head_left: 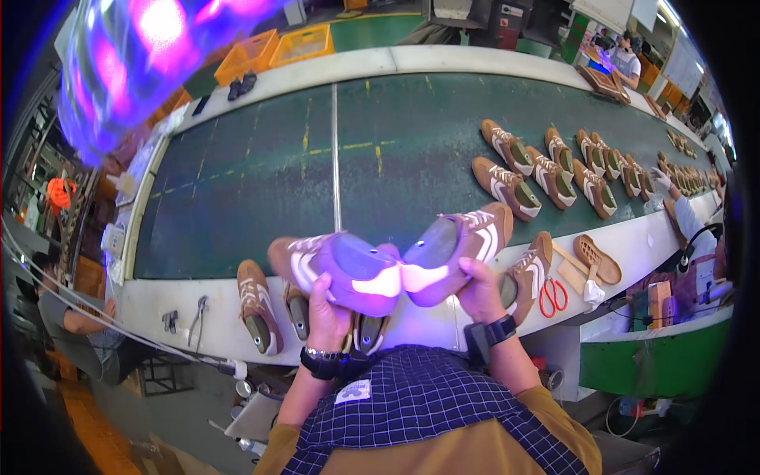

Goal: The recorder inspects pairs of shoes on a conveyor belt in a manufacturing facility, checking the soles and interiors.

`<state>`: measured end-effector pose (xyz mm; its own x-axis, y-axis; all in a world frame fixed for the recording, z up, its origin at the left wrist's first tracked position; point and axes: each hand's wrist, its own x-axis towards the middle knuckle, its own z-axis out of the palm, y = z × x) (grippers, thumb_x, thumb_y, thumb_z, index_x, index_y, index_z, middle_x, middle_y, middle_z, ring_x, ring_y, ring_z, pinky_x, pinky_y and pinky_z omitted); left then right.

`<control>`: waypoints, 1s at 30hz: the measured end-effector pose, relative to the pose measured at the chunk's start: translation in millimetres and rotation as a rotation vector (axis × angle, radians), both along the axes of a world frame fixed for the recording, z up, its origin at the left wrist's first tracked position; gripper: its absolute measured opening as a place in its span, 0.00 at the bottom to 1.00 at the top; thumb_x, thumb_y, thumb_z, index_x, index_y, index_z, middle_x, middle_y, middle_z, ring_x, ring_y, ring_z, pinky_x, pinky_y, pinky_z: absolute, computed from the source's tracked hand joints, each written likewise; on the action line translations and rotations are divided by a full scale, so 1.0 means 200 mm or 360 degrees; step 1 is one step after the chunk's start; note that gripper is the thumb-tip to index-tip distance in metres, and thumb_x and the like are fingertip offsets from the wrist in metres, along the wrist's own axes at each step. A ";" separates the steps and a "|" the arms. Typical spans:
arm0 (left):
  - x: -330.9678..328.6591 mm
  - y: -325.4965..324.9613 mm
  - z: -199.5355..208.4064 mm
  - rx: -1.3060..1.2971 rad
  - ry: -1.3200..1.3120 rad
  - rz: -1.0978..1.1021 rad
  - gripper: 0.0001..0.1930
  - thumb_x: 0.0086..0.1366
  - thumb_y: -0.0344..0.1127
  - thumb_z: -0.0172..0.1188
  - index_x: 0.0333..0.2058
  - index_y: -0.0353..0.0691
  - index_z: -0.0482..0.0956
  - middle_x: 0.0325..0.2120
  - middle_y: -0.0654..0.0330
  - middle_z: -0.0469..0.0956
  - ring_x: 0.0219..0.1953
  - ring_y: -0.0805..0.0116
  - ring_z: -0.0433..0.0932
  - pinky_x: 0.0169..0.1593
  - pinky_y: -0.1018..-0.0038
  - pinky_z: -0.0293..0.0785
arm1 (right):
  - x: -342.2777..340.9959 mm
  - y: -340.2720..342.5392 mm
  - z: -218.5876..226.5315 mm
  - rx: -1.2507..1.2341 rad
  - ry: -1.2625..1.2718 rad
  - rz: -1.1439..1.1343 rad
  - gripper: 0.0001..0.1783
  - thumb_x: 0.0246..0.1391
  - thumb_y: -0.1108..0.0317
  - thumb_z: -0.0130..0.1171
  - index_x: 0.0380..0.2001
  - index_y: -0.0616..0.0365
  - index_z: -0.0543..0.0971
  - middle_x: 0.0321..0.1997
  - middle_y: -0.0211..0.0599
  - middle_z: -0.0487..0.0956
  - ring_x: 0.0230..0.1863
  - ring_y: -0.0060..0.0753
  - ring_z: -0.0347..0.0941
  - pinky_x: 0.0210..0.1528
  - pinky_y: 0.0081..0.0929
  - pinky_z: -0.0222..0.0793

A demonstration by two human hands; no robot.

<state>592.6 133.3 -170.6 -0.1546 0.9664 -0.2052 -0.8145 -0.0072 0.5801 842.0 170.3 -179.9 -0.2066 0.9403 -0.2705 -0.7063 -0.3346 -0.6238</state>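
Observation:
My left hand (327,318) grips a brown sneaker (321,261) with a white side stripe and pale laces. In my right hand (480,294) is a matching brown sneaker (475,233). The two are raised over the near edge of the work line, toes pointing outward and heels meeting or nearly so in the middle. Purple-white light glares on both heels. Below and beside my left hand, more sneakers (258,310) rest on the pale ledge, some partly hidden by my hands. Another sneaker (532,273) stands just right of my right hand.
Beyond lies a green conveyor belt (253,170) with several sneakers (546,178) in rows at right. Red-handled scissors (553,298) and a tan sole (599,261) lie on the right ledge. A purple-lit shiny object (119,71) fills the upper left. Co-workers are at both sides.

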 end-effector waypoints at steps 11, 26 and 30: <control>0.16 -0.04 -0.26 0.0188 0.1930 -0.0892 0.16 0.61 0.39 0.53 0.43 0.34 0.75 0.36 0.54 0.77 0.34 0.65 0.76 0.41 0.70 0.70 | 0.44 -0.26 -0.30 -0.0226 0.0124 0.0172 0.34 0.36 0.63 0.59 0.50 0.70 0.68 0.44 0.48 0.77 0.41 0.43 0.76 0.48 0.36 0.73; 0.40 -0.29 -0.46 0.0258 0.3165 -0.0034 0.33 0.48 0.48 0.64 0.44 0.28 0.65 0.49 0.40 0.60 0.53 0.40 0.57 0.56 0.52 0.56 | 0.62 -0.36 -0.24 -0.0191 0.0085 0.0104 0.39 0.34 0.65 0.60 0.54 0.65 0.65 0.47 0.47 0.75 0.45 0.43 0.75 0.49 0.37 0.73; 0.28 -0.21 -0.57 -0.0426 0.2209 -0.0113 0.32 0.49 0.49 0.67 0.42 0.29 0.65 0.48 0.44 0.64 0.50 0.51 0.66 0.54 0.63 0.63 | 0.64 -0.33 -0.26 -0.0166 0.0060 0.0176 0.38 0.34 0.66 0.59 0.54 0.65 0.65 0.48 0.44 0.74 0.47 0.43 0.73 0.54 0.38 0.68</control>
